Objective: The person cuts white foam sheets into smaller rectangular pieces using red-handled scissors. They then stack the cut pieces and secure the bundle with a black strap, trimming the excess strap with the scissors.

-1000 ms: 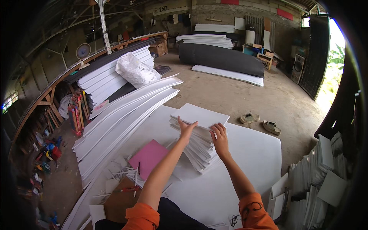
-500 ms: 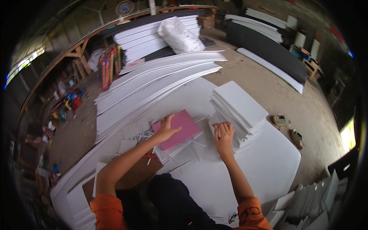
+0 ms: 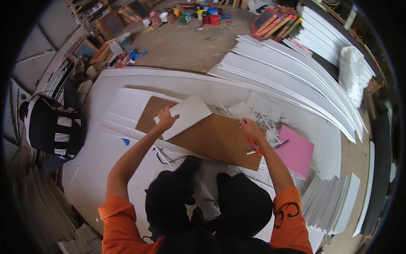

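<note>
My left hand (image 3: 166,120) is at the left edge of a small white rectangular board (image 3: 189,117), its thumb over the top face. That board lies slanted across a larger brown board (image 3: 207,137) in front of my knees. My right hand (image 3: 249,127) is over the brown board's right part, fingers drawn together in a pinch; what they hold, if anything, I cannot make out. Just under that hand shows a red slim tool (image 3: 255,146), perhaps a cutter, partly covered by the wrist. To the right lies a pink square sheet (image 3: 294,151), touched by neither hand.
White offcut strips (image 3: 270,122) are scattered beyond my right hand. A stack of white boards (image 3: 332,203) stands at the right, long white sheets (image 3: 279,80) at the far right. A black-and-white bag-like object (image 3: 55,127) is at the left. Paint buckets (image 3: 213,19) stand far back.
The view has swung left. My left hand has left the pink sheet and is now at the white board. My right hand has moved from the white stack to above the brown board.
</note>
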